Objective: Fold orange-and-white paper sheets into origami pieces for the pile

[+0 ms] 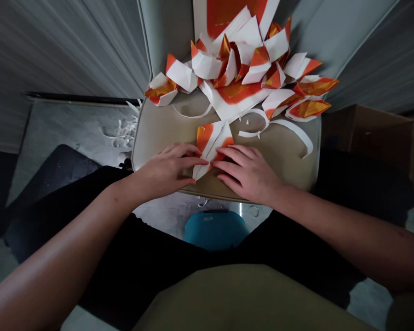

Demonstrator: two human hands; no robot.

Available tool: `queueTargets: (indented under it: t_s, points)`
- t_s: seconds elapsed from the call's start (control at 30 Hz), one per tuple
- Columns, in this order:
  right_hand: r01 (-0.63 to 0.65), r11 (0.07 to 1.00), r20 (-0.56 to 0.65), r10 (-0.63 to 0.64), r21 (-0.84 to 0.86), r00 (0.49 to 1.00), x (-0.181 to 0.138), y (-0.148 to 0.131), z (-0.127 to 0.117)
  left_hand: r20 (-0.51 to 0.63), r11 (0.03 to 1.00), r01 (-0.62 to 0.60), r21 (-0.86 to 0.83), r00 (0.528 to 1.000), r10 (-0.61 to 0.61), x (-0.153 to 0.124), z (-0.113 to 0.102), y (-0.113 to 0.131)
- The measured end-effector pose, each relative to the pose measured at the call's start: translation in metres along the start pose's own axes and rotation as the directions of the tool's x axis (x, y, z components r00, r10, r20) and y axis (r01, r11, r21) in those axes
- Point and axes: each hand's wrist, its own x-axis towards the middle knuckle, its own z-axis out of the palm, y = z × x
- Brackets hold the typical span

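Observation:
A folded piece of orange and white paper (212, 142) lies on a beige chair seat (158, 131) in front of me. My left hand (167, 170) rests on its left lower part, fingers stretched flat and pressing the fold. My right hand (250, 172) lies flat on its right lower part, fingers pointing left. The fingertips of both hands nearly meet over the paper.
A heap of folded orange and white paper pieces (248, 64) fills the back of the seat. White paper strips (290, 131) curl beside it, and more strips (126, 133) lie on the floor at the left. A cardboard box (372, 133) stands at the right. A teal object (215, 230) sits below the seat.

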Motion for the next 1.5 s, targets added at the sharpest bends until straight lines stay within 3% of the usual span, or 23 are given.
queueTargets:
  t_s: [0.1,0.2,0.3,0.4,0.73,1.03,1.5]
  points:
    - [-0.005,1.0,0.001,0.005,0.002,1.0,0.0,0.0,0.0,-0.043,0.99,-0.009,-0.142,0.999,0.003,0.0,-0.002,0.003]
    - [-0.001,1.0,-0.013,0.002,0.01,1.0,0.0,-0.001,0.0,-0.173,0.974,0.006,-0.225,0.984,-0.046,0.002,0.001,0.009]
    - [0.013,1.0,-0.027,-0.013,0.018,1.0,-0.002,-0.004,-0.001,-0.309,0.99,0.036,-0.139,0.948,-0.078,0.004,0.009,0.015]
    - [0.035,0.999,-0.036,-0.035,0.009,0.999,-0.004,-0.008,-0.002,-0.374,0.997,0.049,-0.057,0.925,-0.067,0.007,0.018,0.018]
    - [0.054,0.998,-0.09,-0.052,0.017,0.995,-0.006,-0.01,0.002,-0.395,0.986,0.148,-0.082,0.903,-0.168,0.009,0.025,0.024]
    - [0.039,0.998,-0.068,-0.036,0.04,0.997,-0.007,-0.011,0.003,-0.304,0.958,0.151,-0.243,0.926,-0.223,0.005,0.012,0.018]
    - [0.036,0.999,-0.065,-0.034,0.039,0.997,-0.007,-0.011,0.002,-0.395,0.958,0.159,-0.238,0.885,-0.245,0.009,0.023,0.013]
